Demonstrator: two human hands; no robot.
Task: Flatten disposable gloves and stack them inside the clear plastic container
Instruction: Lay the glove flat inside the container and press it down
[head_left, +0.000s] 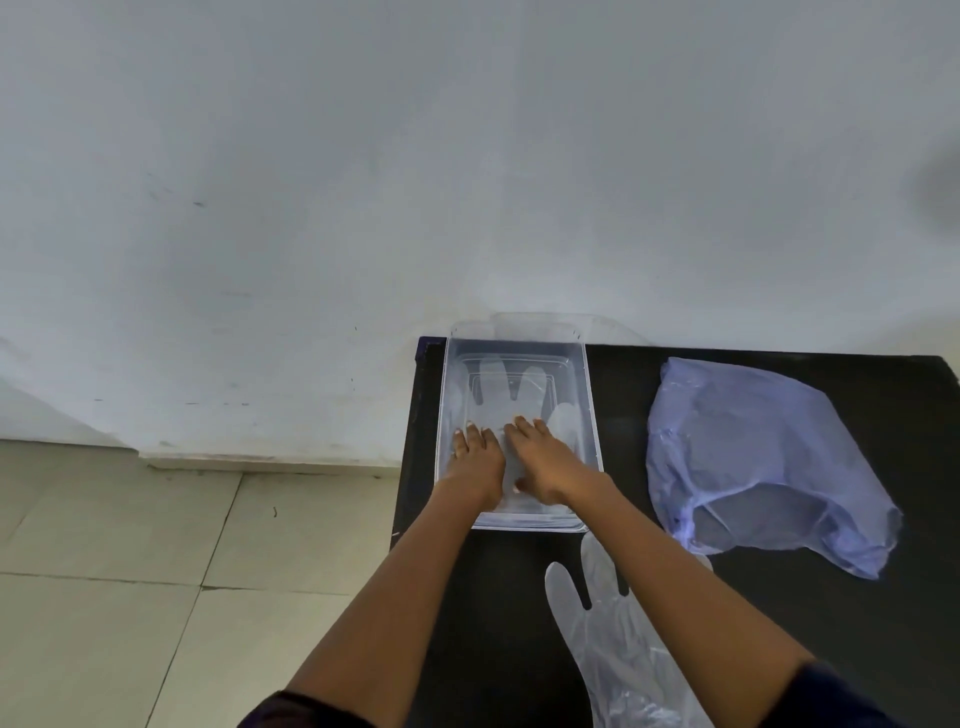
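A clear plastic container (592, 395) stands at the far left end of a black table. A translucent disposable glove (511, 387) lies flat inside it, fingers pointing away from me. My left hand (475, 457) and my right hand (540, 457) both rest palm down on the glove's near part inside the container, fingers spread and flat. Another clear glove (602, 629) lies on the table in front of the container, partly under my right forearm.
A crumpled bluish plastic bag (763, 462) lies on the table (831, 623) to the right of the container. A white wall runs behind the table. Tiled floor (104, 571) lies to the left, past the table's left edge.
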